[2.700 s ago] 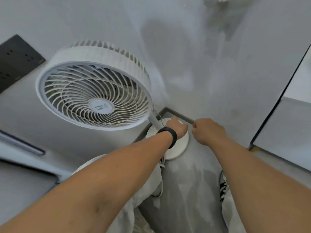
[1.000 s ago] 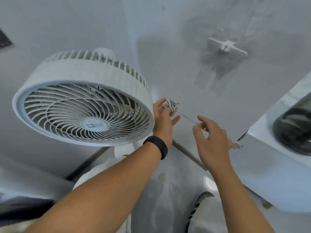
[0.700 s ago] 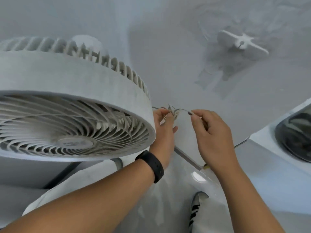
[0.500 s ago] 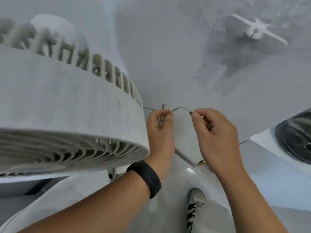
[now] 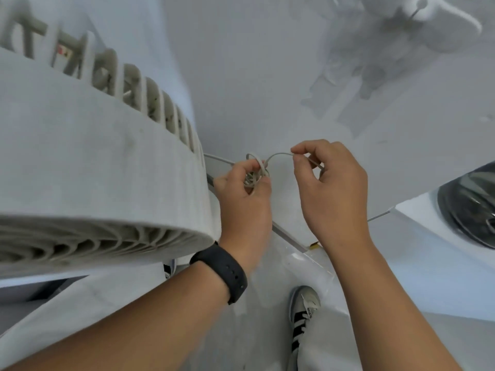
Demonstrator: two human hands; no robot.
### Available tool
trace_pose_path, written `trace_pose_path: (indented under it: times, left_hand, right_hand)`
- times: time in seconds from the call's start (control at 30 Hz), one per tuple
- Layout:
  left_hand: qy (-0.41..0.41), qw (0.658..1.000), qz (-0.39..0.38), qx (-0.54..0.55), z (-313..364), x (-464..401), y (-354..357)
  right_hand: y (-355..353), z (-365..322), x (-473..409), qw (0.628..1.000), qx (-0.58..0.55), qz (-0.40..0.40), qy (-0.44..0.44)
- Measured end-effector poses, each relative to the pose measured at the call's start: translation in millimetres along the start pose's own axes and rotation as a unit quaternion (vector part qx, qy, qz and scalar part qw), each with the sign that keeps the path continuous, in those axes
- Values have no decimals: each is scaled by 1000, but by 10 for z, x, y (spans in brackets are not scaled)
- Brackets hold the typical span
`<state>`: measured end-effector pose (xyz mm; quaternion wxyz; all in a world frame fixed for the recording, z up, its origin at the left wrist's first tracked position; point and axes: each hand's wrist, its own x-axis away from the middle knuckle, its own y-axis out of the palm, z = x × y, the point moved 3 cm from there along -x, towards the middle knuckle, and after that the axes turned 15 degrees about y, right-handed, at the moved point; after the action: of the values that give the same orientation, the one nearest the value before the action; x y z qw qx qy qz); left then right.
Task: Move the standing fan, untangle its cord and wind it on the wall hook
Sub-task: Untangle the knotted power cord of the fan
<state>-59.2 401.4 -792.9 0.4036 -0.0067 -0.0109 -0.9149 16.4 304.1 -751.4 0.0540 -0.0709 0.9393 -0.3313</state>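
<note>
The left hand [image 5: 245,199] grips a tangled cord [image 5: 255,170]; its knot is partly hidden by the fingers. The right hand [image 5: 330,188] pinches the cord's loose strand. Above it, the wall hook [image 5: 439,9] is cut off.

One white round standing fan [image 5: 88,167] with a ribbed plastic housing. One thin grey-white cord [image 5: 278,155], bunched into a single tangle and arching between the hands. Two bare hands: one left hand [image 5: 245,199] and one right hand [image 5: 332,188]. One black band [image 5: 222,274], worn on the left wrist. One white wall hook [image 5: 426,9] with spreading arms, at the upper right. One grey sneaker [image 5: 304,311] with black stripes fully visible; a second shoe [image 5: 168,267] shows only as a sliver under the fan. One dark glossy rounded object [image 5: 471,207], cut off at the right edge; its kind cannot be told
</note>
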Motion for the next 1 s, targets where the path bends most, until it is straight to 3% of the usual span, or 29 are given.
trace_pose_path:
  times: [0.23,0.5,0.77,1.0]
  left_hand:
    - [21,997,16,-67,0,21,-51]
    - [44,998,33,-41,95,3,-83]
    - [52,998,24,-36,58,-3,-133]
    - [57,998,2,-16,31,45,-130]
  right_hand:
    - [-27,16,23,999,41,-1,-26]
    - [-117,53,-47,993,110,27,-30]
    - [-25,-3,-58,999,15,1,-42]
    - [47,-79,-39,999,17,-31,-36]
